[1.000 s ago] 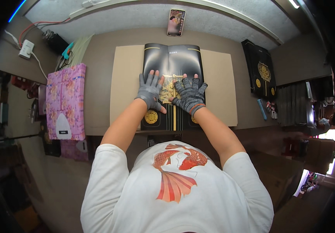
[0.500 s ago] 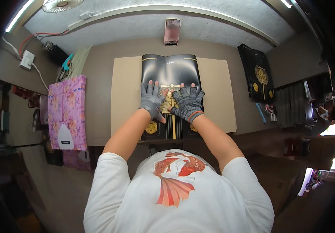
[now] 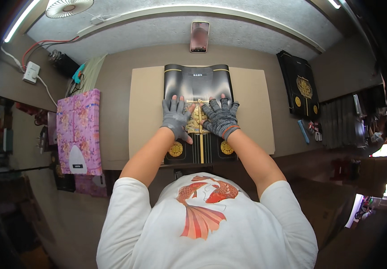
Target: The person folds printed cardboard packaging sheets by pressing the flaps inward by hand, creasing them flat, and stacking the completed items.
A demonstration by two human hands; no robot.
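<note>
A glossy black printed sheet or bag [image 3: 198, 86] with gold patterns lies lengthwise in front of me; I cannot make out which of the two it is. Its far part bulges up, and its near half looks flat, with a gold medallion at each side. My left hand [image 3: 174, 115], in a grey fingerless glove, rests flat on its left side with the fingers spread. On the right side lies my right hand [image 3: 221, 115], in a dark mottled fingerless glove with an orange cuff edge, also open. Gold ornament shows between both hands. Underneath is a beige board [image 3: 254, 112].
A floral pink-purple stack [image 3: 77, 127] sits at the left table edge. At the back stands a phone [image 3: 199, 36]. Black folded packages [image 3: 300, 85] lie far right, with a blue tool [image 3: 303, 131] nearby. A white power strip [image 3: 31, 72] is at the far left.
My right hand has shifted slightly to the right, exposing more gold ornament and the right medallion. The far part of the black piece has lost its middle crease and now bulges evenly.
</note>
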